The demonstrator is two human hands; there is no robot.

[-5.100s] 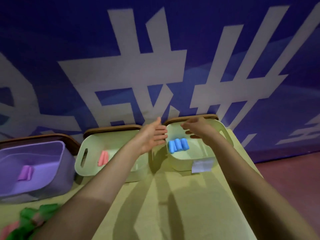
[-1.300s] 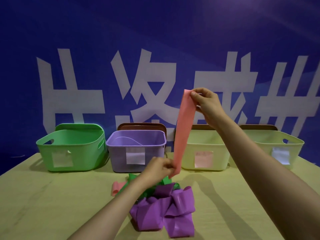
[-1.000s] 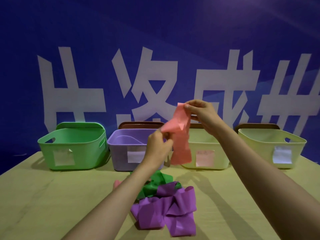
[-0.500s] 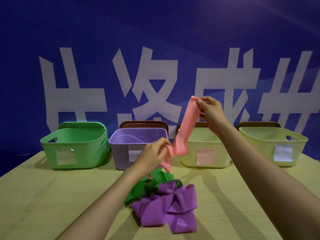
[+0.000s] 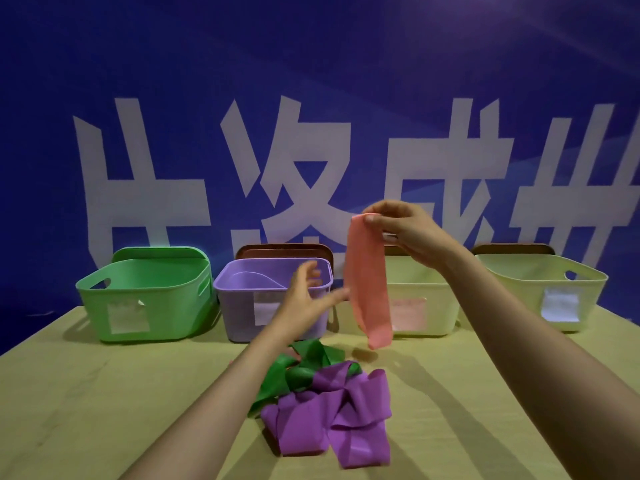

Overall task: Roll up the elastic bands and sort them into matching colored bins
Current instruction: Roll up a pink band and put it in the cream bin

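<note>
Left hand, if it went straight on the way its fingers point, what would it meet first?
Probably the pink band hanging from the right hand; the left hand aims its open fingers at the band's middle, very close, though depth is unclear.

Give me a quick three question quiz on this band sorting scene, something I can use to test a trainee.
1. True or false: the left hand holds the top end of the pink band.
2. What colour is the leftmost bin? A purple, B green, C pink.
3. Fill in: the loose pile on the table holds green and ___ bands.
Key: 1 false, the right hand pinches it; 2 B; 3 purple.
</note>
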